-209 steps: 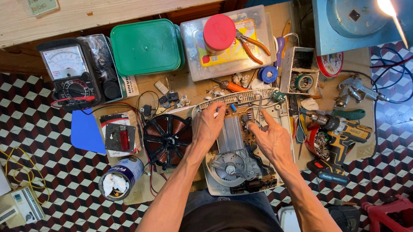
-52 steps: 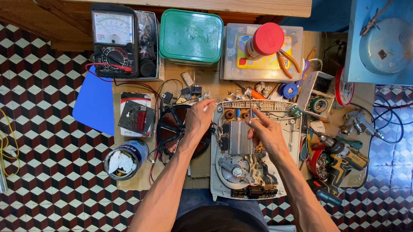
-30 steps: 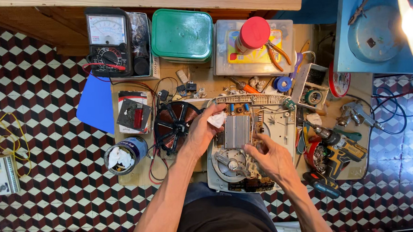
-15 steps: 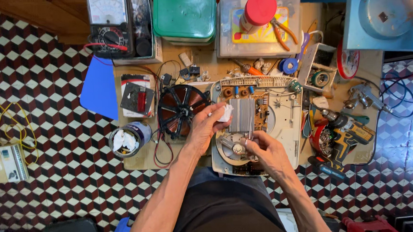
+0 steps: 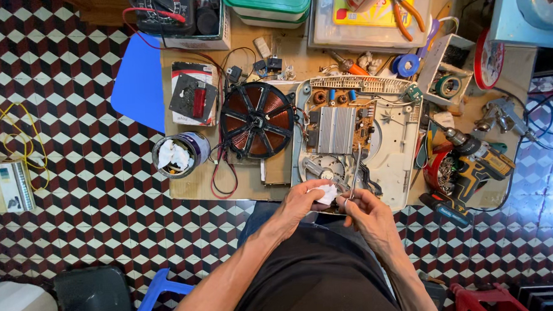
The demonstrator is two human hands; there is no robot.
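My left hand (image 5: 300, 204) pinches a small white wad of tissue (image 5: 325, 193) at the near edge of an opened white appliance casing (image 5: 398, 162). Close beside it, my right hand (image 5: 367, 215) grips a thin metal tool (image 5: 355, 171) whose tip reaches up over the circuit board. Inside the casing I see a ribbed silver heatsink (image 5: 334, 130) and a small fan (image 5: 322, 170). A round copper coil (image 5: 256, 120) lies left of the casing, joined to it by wires.
A tin stuffed with white tissue (image 5: 177, 155) stands at the table's left. A cordless drill (image 5: 470, 159) lies on the right. At the back are a multimeter (image 5: 169, 6), a green lidded box (image 5: 271, 1), a clear tray with pliers (image 5: 407, 12), and blue tape (image 5: 407, 64).
Both hands have drawn back from the heatsink and board to the casing's near edge. The left hand now holds a white wad. My view has shifted downward.
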